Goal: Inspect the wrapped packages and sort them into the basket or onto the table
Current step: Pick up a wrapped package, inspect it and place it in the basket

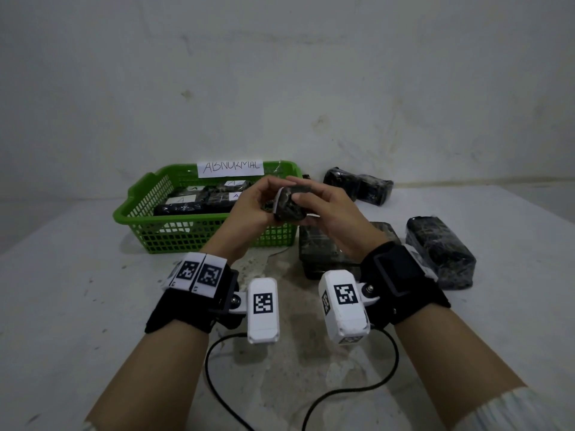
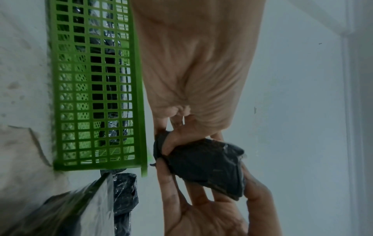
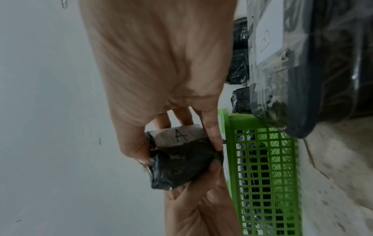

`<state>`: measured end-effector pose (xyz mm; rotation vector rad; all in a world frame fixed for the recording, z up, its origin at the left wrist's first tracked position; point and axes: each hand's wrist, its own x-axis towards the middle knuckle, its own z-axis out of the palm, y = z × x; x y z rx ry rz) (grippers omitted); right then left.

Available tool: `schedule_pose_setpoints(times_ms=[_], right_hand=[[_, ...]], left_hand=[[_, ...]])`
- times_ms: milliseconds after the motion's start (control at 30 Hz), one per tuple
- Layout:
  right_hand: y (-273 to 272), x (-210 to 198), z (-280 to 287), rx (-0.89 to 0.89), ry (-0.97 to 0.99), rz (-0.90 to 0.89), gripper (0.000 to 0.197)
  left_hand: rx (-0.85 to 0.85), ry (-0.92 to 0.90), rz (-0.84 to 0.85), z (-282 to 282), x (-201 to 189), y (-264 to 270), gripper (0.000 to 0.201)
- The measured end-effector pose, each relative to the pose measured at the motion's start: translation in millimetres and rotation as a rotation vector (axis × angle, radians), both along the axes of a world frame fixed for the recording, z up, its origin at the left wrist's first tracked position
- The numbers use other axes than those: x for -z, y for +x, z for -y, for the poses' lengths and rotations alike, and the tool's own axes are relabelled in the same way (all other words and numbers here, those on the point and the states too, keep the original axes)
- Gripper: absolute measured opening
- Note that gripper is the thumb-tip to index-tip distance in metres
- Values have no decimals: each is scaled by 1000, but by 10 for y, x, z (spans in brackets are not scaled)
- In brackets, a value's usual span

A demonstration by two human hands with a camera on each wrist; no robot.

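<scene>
Pale stained wall fills the top half of the head view, grey counter (image 1: 77,306) below it. Green mesh basket (image 1: 146,213) sits left of centre, paper sign (image 1: 230,168) on its back rim reading roughly "ABNORMAL". Several black wrapped packages (image 1: 189,200) lie inside the basket, some with white labels marked "A".

Both hands are raised at frame centre, in front of the basket's right end. Left hand (image 1: 249,206) and right hand (image 1: 329,213) share one small black wrapped package (image 1: 287,203), held between them above the counter. Left grip: fingers curled round the package's left side and underside, thumb on top. Right grip: thumb pressed on the near face, fingers wrapped behind. Right wrist view shows a white label (image 3: 177,135) with a handwritten "A" on the package's upper face, between the right thumb and fingers. Left wrist view shows the package's wrinkled dark film, fingertips (image 2: 169,143) of the left hand pinching its end.

On the counter, right of the basket: a flat clear-wrapped dark package (image 1: 323,250) under the right wrist, a bulky black package (image 1: 441,250) at right, two more black packages (image 1: 357,185) by the wall, upper right of centre. Wrist cameras with square markers on both wrists; black cable (image 1: 217,384) loops at the bottom.
</scene>
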<state>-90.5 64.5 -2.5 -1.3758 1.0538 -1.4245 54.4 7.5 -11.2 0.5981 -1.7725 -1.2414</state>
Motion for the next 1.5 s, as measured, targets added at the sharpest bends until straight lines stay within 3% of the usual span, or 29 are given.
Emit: schedule_pose_setpoints(times_ms=[167,367,533,667,833,900,1033,1100,1233,1400,1500], right_hand=[[4,21,20,-8,8,-3,42],[48,63,57,168,-29,-37,31],[-6,18,49,42,65,35,42],[-33,1,18,-39,84,75,36],[-16,27,26,59,85,-165,46],[-23,44,25,72,81,-214,48],[-61,49,14,39,53,-254,55],[-67,56,28,66,39,-262,50],[-69,55,64,167,29,-201,33],[-81,43,90,135,36,-156,27],[-51,42,69,68,49,-141,32]], left_hand=[[-23,-9,8,14,9,-7,41],[16,-44,84,-22,-22,-11,50],[-24,-32,97,-4,-21,-6,47],[-73,53,88,40,-3,-13,56],[-91,161,-7,32,-25,1,76],[-66,179,-11,22,-31,12,71],[-107,291,-27,29,-45,-17,42],[-99,338,45,38,-40,-15,45],[-66,364,155,6,-42,-9,75],[-34,364,98,-20,-47,-47,59],[-45,339,67,-52,-60,-49,65]])
